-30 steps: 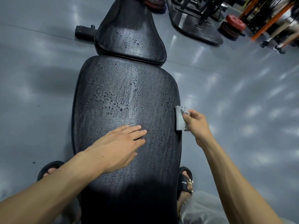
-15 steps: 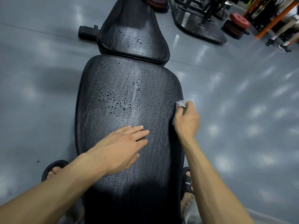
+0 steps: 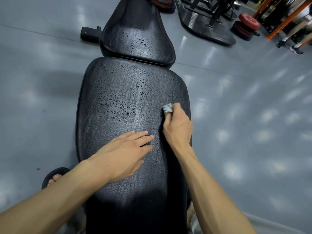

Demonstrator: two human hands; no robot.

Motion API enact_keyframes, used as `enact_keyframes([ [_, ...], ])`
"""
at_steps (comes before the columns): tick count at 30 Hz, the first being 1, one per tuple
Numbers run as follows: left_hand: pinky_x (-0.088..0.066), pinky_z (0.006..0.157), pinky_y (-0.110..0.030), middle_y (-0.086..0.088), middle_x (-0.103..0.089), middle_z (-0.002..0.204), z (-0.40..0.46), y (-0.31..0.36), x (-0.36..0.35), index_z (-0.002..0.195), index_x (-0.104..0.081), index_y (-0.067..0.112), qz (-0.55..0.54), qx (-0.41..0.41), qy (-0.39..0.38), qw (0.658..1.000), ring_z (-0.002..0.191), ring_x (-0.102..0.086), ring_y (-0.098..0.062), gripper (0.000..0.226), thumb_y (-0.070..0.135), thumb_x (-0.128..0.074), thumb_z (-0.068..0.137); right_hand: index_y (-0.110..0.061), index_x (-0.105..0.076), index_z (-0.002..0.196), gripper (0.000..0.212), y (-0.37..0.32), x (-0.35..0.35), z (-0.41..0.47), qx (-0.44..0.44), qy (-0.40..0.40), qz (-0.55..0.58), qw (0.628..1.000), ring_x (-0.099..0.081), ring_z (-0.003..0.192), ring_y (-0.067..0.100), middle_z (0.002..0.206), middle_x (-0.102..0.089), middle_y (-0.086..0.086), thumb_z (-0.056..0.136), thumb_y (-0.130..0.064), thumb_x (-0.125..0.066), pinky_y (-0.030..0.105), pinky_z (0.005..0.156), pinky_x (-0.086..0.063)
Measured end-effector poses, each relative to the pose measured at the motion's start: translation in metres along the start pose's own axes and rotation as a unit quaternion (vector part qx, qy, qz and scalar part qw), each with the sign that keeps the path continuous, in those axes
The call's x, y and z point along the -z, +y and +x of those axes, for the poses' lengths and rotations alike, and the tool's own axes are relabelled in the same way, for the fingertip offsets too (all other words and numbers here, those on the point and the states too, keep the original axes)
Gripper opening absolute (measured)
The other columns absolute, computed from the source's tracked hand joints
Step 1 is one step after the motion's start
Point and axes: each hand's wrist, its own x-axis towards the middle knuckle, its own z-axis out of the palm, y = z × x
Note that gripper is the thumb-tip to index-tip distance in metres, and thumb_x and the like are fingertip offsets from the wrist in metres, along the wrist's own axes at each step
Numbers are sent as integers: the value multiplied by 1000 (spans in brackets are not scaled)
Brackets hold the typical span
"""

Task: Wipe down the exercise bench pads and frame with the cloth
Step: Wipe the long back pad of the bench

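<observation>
Gray shiny gym floor (image 3: 244,115) fills the head view, with a black exercise bench running up the middle of the frame. Its long back pad (image 3: 118,98) is dotted with water drops, and so is the smaller seat pad (image 3: 136,36) at the top middle. The left hand (image 3: 125,152) lies flat on the back pad, fingers straight and close together. The right hand (image 3: 177,127) pinches a small gray cloth (image 3: 167,108) right of the middle, touching the pad near its right edge. The cloth is bunched up tiny, so I think it could miss many drops or just smear them. The wet pad looks slippery, so the flat hand might slide. I count two pads, two hands, one cloth, and two piles of weight plates (image 3: 246,27) in the upper right.
</observation>
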Motion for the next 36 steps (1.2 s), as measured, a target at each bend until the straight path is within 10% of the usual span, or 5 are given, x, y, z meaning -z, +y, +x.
enact_keyframes([
  [9, -9, 128, -37, 7, -18, 170, -3, -1, -6, 156, -36, 30, -29, -7, -5, 1000, 158, -10, -16, 56, 41, -46, 102, -20, -58, 107, 20, 85, 34, 24, -153, 35, -62, 986, -63, 95, 40, 106, -69, 13, 102, -36, -46, 42, 76, -46],
  [17, -8, 124, -33, 6, -26, 168, -5, -3, -5, 152, -43, 30, -15, -11, -8, 1000, 156, -18, -16, 55, 41, -49, 99, -21, -54, 106, 14, -8, 6, -15, 98, -53, -16, 994, -63, 91, 39, 107, -62, 4, 102, -34, -49, 47, 71, -50],
  [24, -7, 128, -34, 8, -17, 170, -10, -3, -2, 157, -35, 29, -35, 1, -18, 999, 158, -9, -15, 56, 42, -45, 104, -17, -58, 106, 20, 64, 39, -3, -71, 3, -35, 997, -61, 93, 43, 105, -67, 13, 103, -36, -50, 42, 70, -41],
  [30, -31, 121, -39, 3, -50, 154, -12, -2, 0, 137, -60, 26, 14, -6, -36, 999, 147, -40, -21, 53, 44, -37, 92, -21, -57, 111, 16, -28, 4, -41, 61, -29, -1, 998, -64, 88, 41, 110, -60, 6, 103, -31, -47, 46, 68, -47],
  [36, -23, 126, -38, 4, -35, 164, -18, -2, 1, 148, -49, 25, -5, 6, -35, 999, 154, -26, -19, 54, 41, -53, 96, -23, -56, 105, 23, 11, 17, -29, 24, -14, -9, 1000, -64, 92, 38, 111, -64, 4, 103, -45, -49, 45, 72, -52],
])
